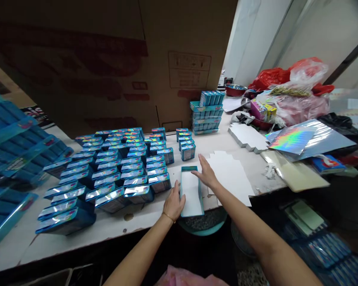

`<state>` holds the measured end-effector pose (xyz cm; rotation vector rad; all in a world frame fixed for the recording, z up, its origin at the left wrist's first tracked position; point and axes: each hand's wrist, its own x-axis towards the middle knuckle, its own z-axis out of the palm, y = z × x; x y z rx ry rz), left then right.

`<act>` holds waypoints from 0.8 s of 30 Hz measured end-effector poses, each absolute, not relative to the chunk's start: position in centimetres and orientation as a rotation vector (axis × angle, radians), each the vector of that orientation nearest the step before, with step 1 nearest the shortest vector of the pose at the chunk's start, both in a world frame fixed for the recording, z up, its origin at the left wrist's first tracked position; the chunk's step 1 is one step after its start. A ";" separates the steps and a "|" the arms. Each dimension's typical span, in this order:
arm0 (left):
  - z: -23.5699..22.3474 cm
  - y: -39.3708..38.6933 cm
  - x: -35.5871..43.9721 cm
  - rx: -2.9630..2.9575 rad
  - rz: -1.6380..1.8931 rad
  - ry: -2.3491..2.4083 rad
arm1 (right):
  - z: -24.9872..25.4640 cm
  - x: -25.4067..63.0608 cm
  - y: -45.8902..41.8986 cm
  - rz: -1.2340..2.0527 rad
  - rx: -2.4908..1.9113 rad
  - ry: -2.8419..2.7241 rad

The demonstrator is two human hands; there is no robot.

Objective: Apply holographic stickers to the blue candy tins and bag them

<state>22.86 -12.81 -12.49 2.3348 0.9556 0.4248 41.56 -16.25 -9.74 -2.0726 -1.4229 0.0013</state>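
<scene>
An open, shallow display box [191, 194] with blue walls and a white inside lies at the table's front edge. Along its left wall rests my left hand [173, 203], its thumb and fingers apart and a thin bracelet at the wrist. My right hand [206, 173] is at the box's far right corner. Its fingers stretch forward and its thumb reaches over the rim. Under my right forearm lie flat white cardboard blanks [231, 174]. Just beyond the box stands a short row of small blue cartons [187, 151].
Many rows of blue cartons [134, 174] cover the table's left part. Filled display boxes [207, 119] are stacked at the back, before a large brown carton [113, 67]. More stacks [20, 139] stand far left. Holographic sheets [298, 137] and plastic bags [304, 75] lie right. A basin [207, 228] sits below the edge.
</scene>
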 end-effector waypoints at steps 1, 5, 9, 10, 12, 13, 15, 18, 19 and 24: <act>-12.8 -12.8 22.5 2.316 0.469 0.928 | -8.5 42.9 -14.7 -0.009 -2.083 -1.518; -14.1 -13.1 21.5 2.216 0.622 0.947 | -5.1 47.8 -7.6 0.013 -2.157 -1.859; -15.1 -13.2 21.4 2.183 0.690 0.924 | -5.0 50.4 -2.5 0.145 -2.258 -1.997; -15.2 -13.1 21.4 2.181 0.696 0.921 | -5.3 50.6 -2.0 0.165 -2.260 -2.020; -15.4 -13.0 21.4 2.180 0.705 0.923 | -5.9 50.5 -1.8 0.122 -2.210 -2.063; -15.4 -13.0 21.4 2.180 0.708 0.927 | -6.1 50.3 -2.0 0.064 -2.167 -2.071; -15.4 -12.9 21.4 2.178 0.709 0.937 | -6.4 49.6 -2.5 -0.050 -2.098 -2.056; -15.4 -12.9 21.3 2.179 0.703 0.941 | -6.0 48.8 -2.7 -0.092 -2.128 -2.047; -15.4 -12.9 21.3 2.180 0.699 0.939 | -5.8 48.7 -2.5 -0.081 -2.168 -2.067; -15.5 -12.9 21.4 2.188 0.682 0.935 | -5.0 49.1 -0.7 -0.030 -2.262 -2.222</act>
